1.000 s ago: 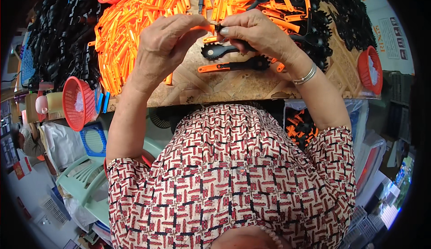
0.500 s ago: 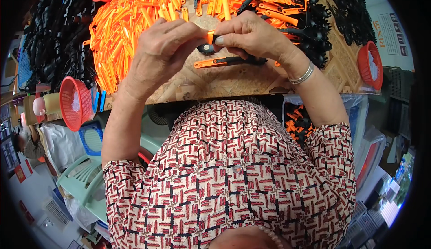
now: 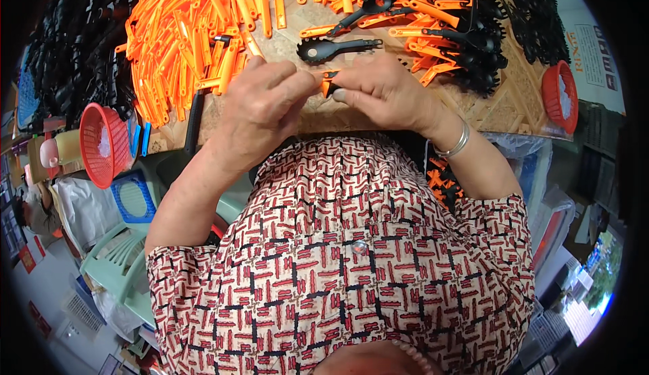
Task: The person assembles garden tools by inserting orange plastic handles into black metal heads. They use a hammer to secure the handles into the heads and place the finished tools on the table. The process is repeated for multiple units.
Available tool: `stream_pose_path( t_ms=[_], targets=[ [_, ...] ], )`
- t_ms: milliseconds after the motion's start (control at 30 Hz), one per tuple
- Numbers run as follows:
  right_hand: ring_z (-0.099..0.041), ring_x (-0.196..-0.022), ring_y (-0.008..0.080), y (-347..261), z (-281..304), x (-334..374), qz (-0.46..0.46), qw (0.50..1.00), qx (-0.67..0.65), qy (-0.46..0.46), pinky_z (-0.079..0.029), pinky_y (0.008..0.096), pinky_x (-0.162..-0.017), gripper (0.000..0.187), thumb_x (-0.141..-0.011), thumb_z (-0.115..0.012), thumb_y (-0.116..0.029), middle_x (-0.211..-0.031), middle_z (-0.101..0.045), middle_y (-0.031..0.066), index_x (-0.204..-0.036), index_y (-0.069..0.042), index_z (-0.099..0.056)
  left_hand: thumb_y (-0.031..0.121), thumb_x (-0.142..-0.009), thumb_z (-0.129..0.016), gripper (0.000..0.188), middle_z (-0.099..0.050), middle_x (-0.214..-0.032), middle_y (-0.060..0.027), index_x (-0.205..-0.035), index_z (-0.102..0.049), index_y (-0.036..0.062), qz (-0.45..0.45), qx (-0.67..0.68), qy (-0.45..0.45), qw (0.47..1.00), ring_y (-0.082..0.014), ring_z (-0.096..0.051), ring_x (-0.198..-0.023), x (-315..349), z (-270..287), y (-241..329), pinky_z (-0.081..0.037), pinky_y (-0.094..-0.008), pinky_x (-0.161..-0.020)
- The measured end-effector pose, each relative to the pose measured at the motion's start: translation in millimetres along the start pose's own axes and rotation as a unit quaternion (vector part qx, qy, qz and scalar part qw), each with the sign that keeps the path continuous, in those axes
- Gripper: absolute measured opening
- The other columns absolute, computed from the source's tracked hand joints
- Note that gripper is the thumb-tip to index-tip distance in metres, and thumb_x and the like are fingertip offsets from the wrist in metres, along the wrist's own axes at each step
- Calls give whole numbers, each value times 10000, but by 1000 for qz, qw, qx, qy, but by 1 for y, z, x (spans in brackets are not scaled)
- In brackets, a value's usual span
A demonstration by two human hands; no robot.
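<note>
Both my hands meet over the near part of the table. My left hand [image 3: 265,99] is closed, its thumb and fingers pinching one end of a small orange-and-black utensil piece [image 3: 328,82]. The thumb and bent fingers of my right hand [image 3: 387,92] grip the same piece from the other side. Only a short stretch of it shows between them. Just beyond my fingers lies a black toothed spoon head [image 3: 323,51], apart from both hands. Left of my left wrist, a dark handle-like piece [image 3: 195,121] lies at the table edge.
A big heap of orange handles [image 3: 179,51] covers the far left. Black toothed spoon heads [image 3: 476,44] with orange handles lie at the right. Red baskets stand left [image 3: 101,145] and right [image 3: 560,98]. Black parts [image 3: 81,51] are heaped at far left.
My hands have come closer to me, uncovering the black spoon head. The orange-and-black utensil lying beneath them is gone from that spot. A dark piece now lies left of my left wrist.
</note>
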State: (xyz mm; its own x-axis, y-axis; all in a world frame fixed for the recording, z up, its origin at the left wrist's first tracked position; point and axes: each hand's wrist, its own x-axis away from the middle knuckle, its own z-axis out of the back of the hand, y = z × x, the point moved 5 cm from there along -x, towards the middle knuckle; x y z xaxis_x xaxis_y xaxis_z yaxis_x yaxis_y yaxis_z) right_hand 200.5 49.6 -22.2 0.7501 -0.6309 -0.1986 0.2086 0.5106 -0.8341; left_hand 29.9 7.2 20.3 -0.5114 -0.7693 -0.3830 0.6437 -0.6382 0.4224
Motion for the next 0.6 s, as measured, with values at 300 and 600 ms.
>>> stream_pose_path(
  t_ms=[300, 600],
  targets=[
    [-632, -688, 300, -1, 0, 18, 32, 966, 249, 58, -486, 445, -710, 97, -844, -678, -122, -692, -608, 92, -926, -75, -695, 78, -835, -738, 224, -648, -857, -90, -1053, -700, 108, 37, 69, -34, 996, -284, -647, -801, 7, -31, -16, -434, -383, -698],
    [-637, -1057, 247, -1, 5, 18, 57, 849, 519, 83, -456, 419, -943, 284, -845, -625, -139, -1045, -650, 99, -1104, -31, -674, 268, -928, -720, 238, -700, -968, -87, -1089, -736, 93, 116, -22, -92, 989, -267, -641, -969, -64, -45, -97, -520, -401, -847]
  ],
)
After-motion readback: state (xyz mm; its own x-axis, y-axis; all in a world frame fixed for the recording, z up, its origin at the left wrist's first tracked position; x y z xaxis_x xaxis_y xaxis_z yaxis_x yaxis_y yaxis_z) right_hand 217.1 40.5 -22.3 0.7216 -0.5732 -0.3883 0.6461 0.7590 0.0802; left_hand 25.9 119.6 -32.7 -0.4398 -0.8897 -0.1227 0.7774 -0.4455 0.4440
